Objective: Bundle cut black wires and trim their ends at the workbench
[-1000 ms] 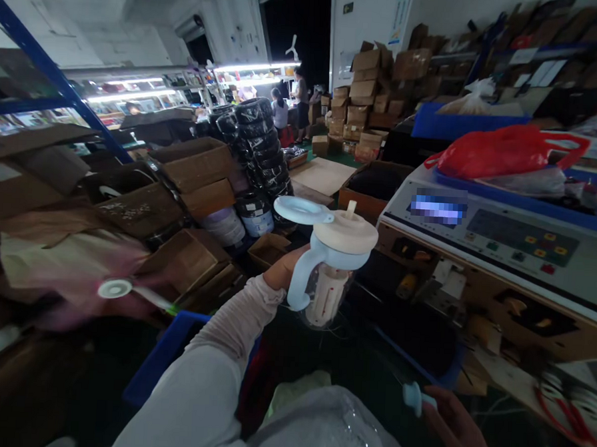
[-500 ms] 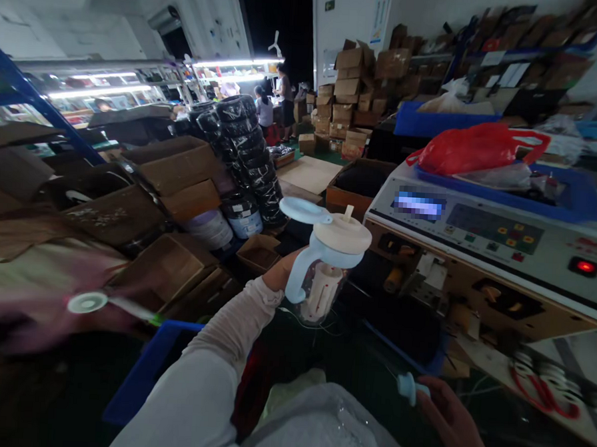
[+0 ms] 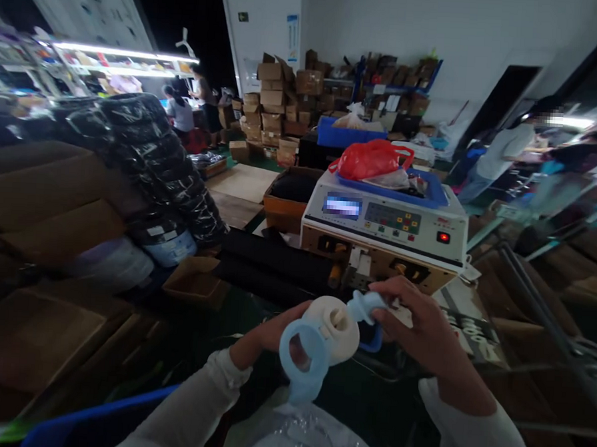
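Note:
In front of me my left hand (image 3: 267, 330) is closed round a drinking cup with a cream lid (image 3: 342, 349), tilted so that its top faces me. A short cream stem stands in the lid's round opening. The light-blue flip cover (image 3: 316, 378), ring-shaped from here, hangs open on the near side. Part of a blue handle (image 3: 373, 342) shows at the right; the cup's body is mostly hidden. Between thumb and fingers my right hand (image 3: 418, 323) pinches a light-blue stopper-like piece (image 3: 365, 306), its narrow end close beside the lid opening. Whether they touch I cannot tell.
Beyond my hands stands a white control machine (image 3: 323, 219), bearing a blue tray (image 3: 440, 194) and a red plastic bag (image 3: 366, 160). Black wrapped rolls (image 3: 142, 142) and cardboard boxes (image 3: 45, 183) crowd the left. Clear plastic (image 3: 307, 437) lies at my lap. Several people work farther off.
My view has swung right. The cup has come lower and tilted toward me, its cover now at the near side. My right hand has brought the blue piece up beside the lid.

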